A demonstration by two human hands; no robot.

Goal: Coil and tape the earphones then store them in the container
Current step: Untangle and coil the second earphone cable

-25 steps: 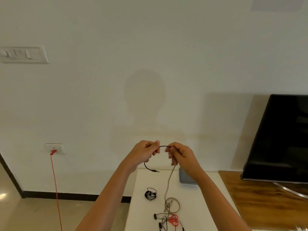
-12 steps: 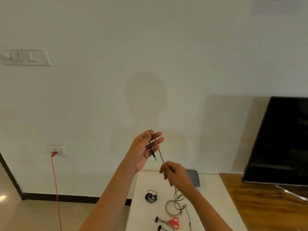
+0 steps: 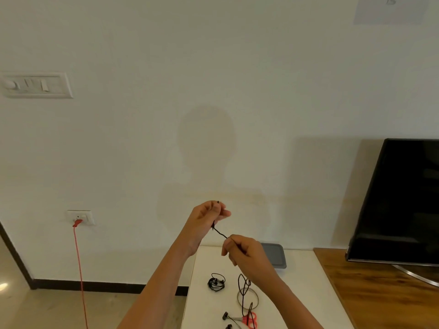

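Black earphone cable (image 3: 219, 232) stretched taut between two raised hands, well above a white table (image 3: 206, 305). Left hand (image 3: 206, 217) higher, fingers curled with thumb pressed against them, pinching the plug end of the cable, whose tip pokes out above the fingers. Right hand (image 3: 244, 254) lower and nearer, fingers closed around the same cable just beyond the short taut span, the rest trailing down under the wrist to loose loops on the table. Second, coiled black earphone set (image 3: 216, 283) lying on the table to the left of those loops, apart from them. Red-handled scissors (image 3: 249, 317) at the near edge, beside two black earbuds (image 3: 225, 315). Grey container (image 3: 275, 256) at the back of the table against the wall, partly hidden behind the right hand. Black TV screen (image 3: 401, 200) standing on a wooden surface (image 3: 380, 293) to the right. Red cord (image 3: 79, 269) hanging from a wall socket at the left.
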